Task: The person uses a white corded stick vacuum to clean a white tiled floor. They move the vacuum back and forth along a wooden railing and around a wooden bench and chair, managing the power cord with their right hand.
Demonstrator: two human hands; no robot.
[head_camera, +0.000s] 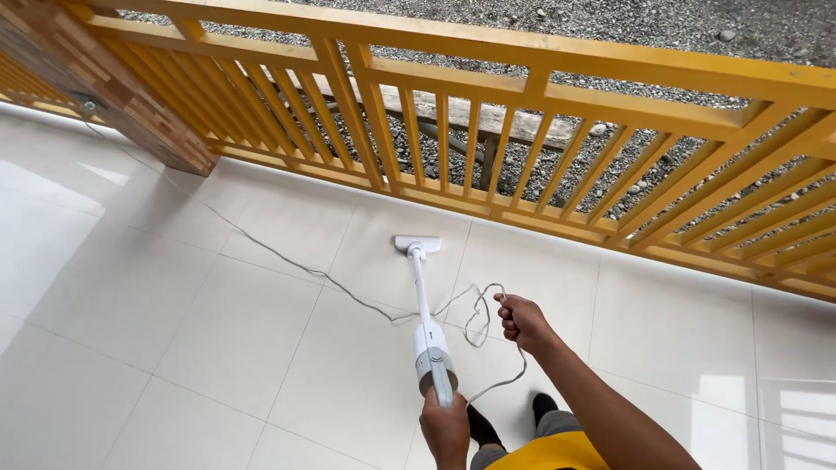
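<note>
- Head view, lower centre: left hand (446, 428) clamps the white stick vacuum (428, 335), its head on the white tiles (218, 331) near the yellow railing (540, 96).
- Right hand (521, 320) is fisted around looped cord (477, 318) — slack on the floor could snag the head, I reckon.

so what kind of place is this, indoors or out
Probably an outdoor porch or balcony of a house: glossy white floor tiles edged by a yellow wooden slatted railing, with grey gravel ground beyond. The left hand steers a white corded stick vacuum; the right hand holds its grey cord.
</note>
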